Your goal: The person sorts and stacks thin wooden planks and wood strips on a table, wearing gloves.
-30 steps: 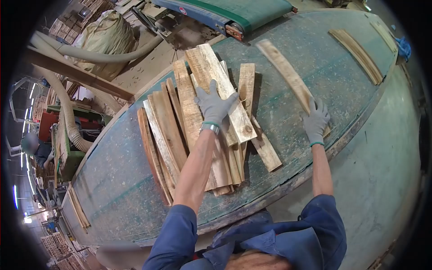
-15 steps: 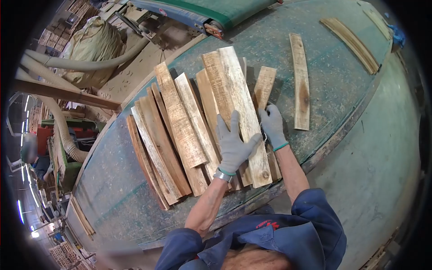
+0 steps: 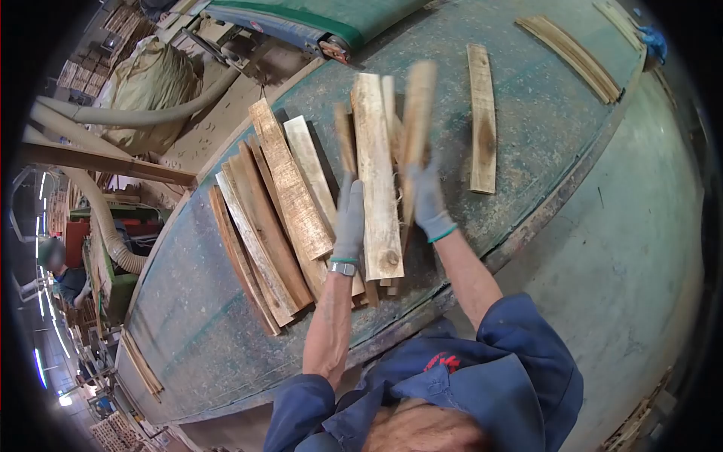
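Observation:
My left hand (image 3: 349,224), in a grey glove, lies with fingers stretched along the left edge of a pale wooden board (image 3: 374,173) with a knot at its near end. My right hand (image 3: 431,202), also gloved and blurred by motion, holds a brownish wooden board (image 3: 419,113) on the other side of it. Other strips are partly hidden between and under my hands. To the left, several wooden slats (image 3: 263,226) lie side by side, with a rough-faced board (image 3: 290,181) on top.
A single dark-spotted slat (image 3: 482,120) lies to the right on the worn green table (image 3: 226,316). Stacked strips (image 3: 568,56) rest at the far right. Beyond the table are a green conveyor belt (image 3: 339,22), hoses (image 3: 135,113) and a large sack (image 3: 154,83). Another person (image 3: 68,275) is at the left.
My left hand has turned from lying across the boards to standing along their edge. The boards between my hands have moved closer together and left; the right one has swung more upright.

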